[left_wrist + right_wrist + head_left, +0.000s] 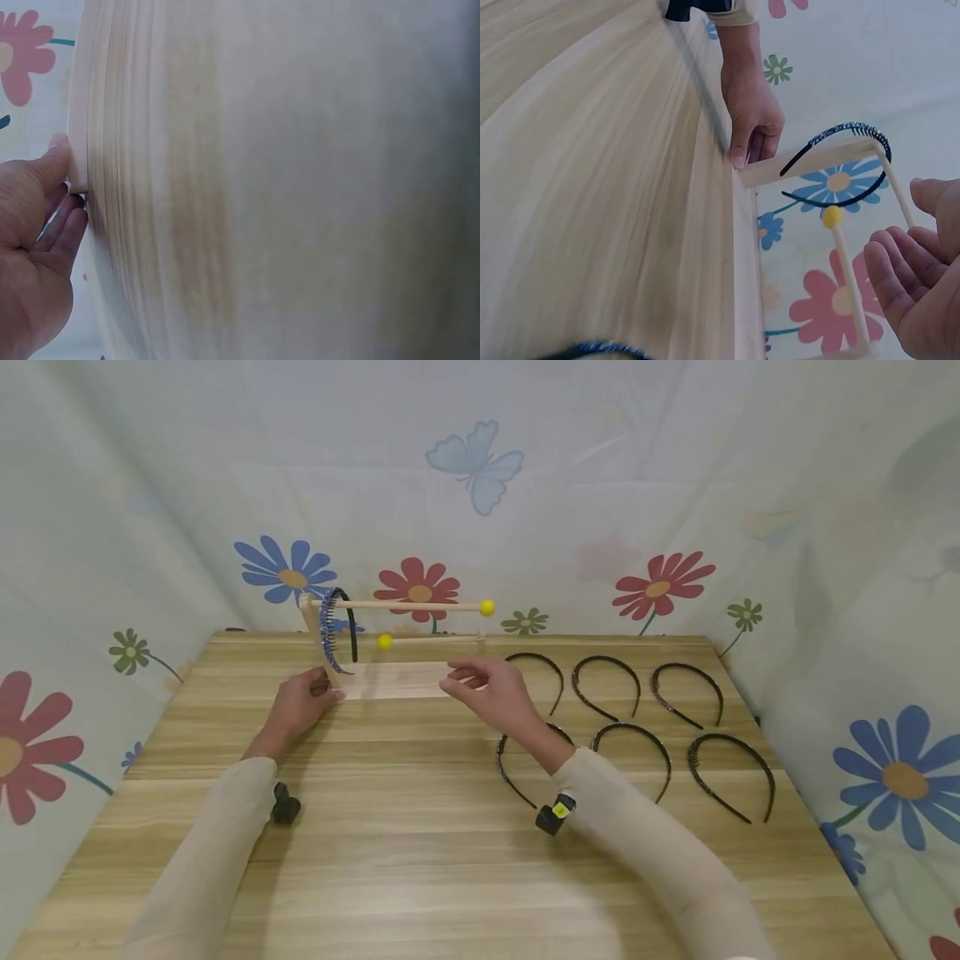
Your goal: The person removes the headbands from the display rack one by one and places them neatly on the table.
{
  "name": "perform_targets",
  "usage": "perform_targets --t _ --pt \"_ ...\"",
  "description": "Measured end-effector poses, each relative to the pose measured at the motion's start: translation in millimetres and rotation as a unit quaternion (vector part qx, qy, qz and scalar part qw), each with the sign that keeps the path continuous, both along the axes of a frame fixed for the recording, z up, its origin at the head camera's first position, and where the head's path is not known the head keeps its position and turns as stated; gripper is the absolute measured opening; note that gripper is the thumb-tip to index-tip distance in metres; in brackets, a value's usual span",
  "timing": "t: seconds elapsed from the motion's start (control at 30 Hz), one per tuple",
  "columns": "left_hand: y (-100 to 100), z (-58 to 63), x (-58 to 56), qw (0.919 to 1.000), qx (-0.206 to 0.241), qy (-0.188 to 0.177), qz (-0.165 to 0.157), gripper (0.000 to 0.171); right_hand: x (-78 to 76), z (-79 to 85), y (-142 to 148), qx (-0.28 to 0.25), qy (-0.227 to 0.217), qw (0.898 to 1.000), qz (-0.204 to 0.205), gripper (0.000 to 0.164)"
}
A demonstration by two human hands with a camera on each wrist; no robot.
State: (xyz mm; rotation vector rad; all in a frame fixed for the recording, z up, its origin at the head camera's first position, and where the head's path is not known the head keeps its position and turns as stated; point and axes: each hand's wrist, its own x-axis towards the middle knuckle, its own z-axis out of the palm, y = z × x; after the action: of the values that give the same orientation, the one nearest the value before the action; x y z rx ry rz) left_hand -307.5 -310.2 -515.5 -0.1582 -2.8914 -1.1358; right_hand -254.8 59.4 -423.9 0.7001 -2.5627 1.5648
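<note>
A pale wooden stand (393, 681) has two dowels, each tipped with a yellow ball. Over the upper dowel, close to the left post, hangs a black headband (327, 631) with blue sparkly trim. My left hand (300, 703) pinches the stand at its left base corner; thumb and fingers show on that corner in the left wrist view. At the base's right end is my right hand (497, 692), its fingertips overlapping the base in the head view. The right wrist view shows its fingers (900, 274) loosely bent with nothing between them.
Several dark headbands (731, 739) lie in two rows on the right of the wood-grain table (390, 860). My right forearm passes over part of the nearer row. Behind the table hangs a flower-printed cloth (570, 527).
</note>
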Motion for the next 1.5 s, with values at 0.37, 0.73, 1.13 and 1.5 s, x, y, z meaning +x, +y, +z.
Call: perform_targets --t 0.37,0.73,1.13,1.5 --pt "-5.3 0.9 0.4 0.9999 0.011 -0.001 0.006 0.057 -14.4 20.4 -59.5 -0.019 -0.020 0.999 0.031 0.043" --pt "-5.7 0.1 1.9 0.9994 0.025 0.025 0.001 0.051 -29.4 27.1 -115.5 -0.076 -0.042 0.995 0.042 0.042" --pt "-1.6 -2.3 1.5 0.9993 0.024 0.030 -0.001 0.040 -30.6 27.3 -154.9 -0.082 -0.102 0.991 0.005 0.051" --pt "-1.8 0.2 1.8 0.9992 0.009 0.038 0.000 0.042 -30.6 20.9 -164.2 -0.100 -0.106 0.989 0.002 0.042"
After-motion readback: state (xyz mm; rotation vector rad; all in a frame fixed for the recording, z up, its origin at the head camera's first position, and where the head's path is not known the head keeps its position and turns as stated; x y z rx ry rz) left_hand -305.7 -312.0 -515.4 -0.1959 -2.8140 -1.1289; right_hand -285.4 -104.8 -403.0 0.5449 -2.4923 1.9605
